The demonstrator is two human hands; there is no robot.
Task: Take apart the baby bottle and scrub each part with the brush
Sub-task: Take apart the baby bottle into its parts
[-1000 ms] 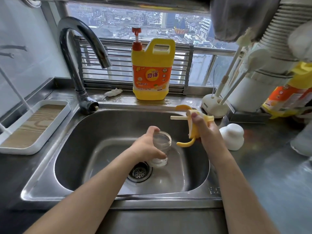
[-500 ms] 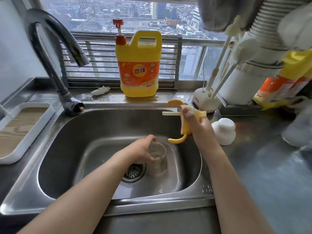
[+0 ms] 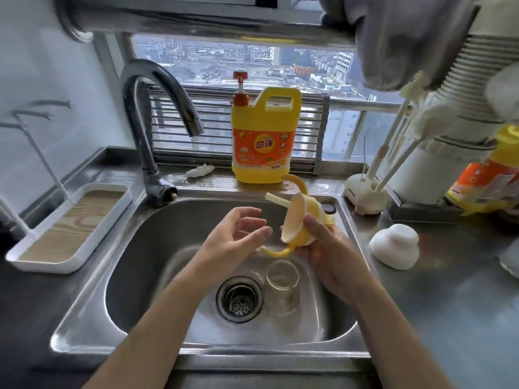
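Note:
The clear bottle body [image 3: 282,287] stands upright on the floor of the steel sink [image 3: 134,265], just right of the drain [image 3: 239,299], with no hand on it. My right hand [image 3: 323,248] grips the yellow bottle top [image 3: 299,220] over the sink; its curved handles and a pale straw stick out, and its open underside faces left. My left hand [image 3: 238,240] hovers open beside that top, fingers spread, close to the lower handle. The white dome cap [image 3: 394,249] rests on the counter to the right. Bottle brushes stand in a white holder [image 3: 365,196] behind it.
A curved tap [image 3: 157,130] rises at the sink's back left. A yellow detergent jug [image 3: 264,136] stands on the ledge behind. A white tray [image 3: 70,228] with a wooden base lies on the left counter. Another detergent bottle [image 3: 486,178] and hanging cloths crowd the right.
My left hand has let go of the clear bottle body, which now stands alone in the sink, and has risen open toward the yellow top. My right hand turned the top's underside leftward.

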